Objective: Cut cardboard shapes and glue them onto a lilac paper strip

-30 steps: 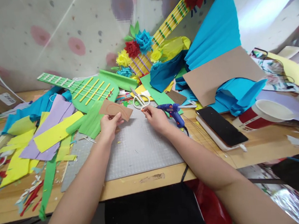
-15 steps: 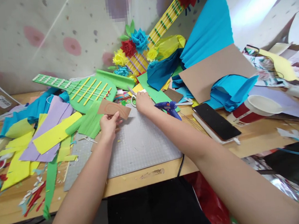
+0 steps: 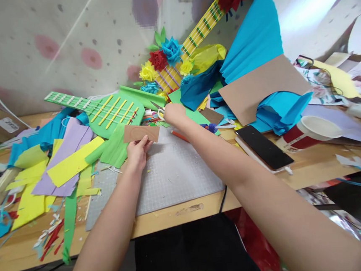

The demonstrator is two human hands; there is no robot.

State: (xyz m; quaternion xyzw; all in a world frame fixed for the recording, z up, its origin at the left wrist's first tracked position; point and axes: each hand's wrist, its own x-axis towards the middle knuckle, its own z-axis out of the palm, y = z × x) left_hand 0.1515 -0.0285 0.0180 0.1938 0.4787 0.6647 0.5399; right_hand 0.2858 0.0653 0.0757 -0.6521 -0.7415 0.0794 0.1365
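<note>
My left hand pinches a small brown cardboard piece by its lower edge, thumb on the face towards me. A faint reddish curved line is drawn on the cardboard. At the back edge of the grey cutting mat, my right hand is closed at the handles of a pair of scissors, whose blades point up and left. Its fingers are partly hidden behind the hand. An orange pen-like stick lies on the mat beside my right wrist. The blue glue gun is mostly covered by my right forearm.
A green paper guitar lies behind my left hand, with green, yellow and purple paper strips to its left. A yellow flowered guitar leans at the back. To the right are cut cardboard, a phone and a paper cup.
My right hand has moved slightly up and away, and the scissors have shifted with it. The orange stick now shows on the mat. My left hand has levelled the cardboard a little.
</note>
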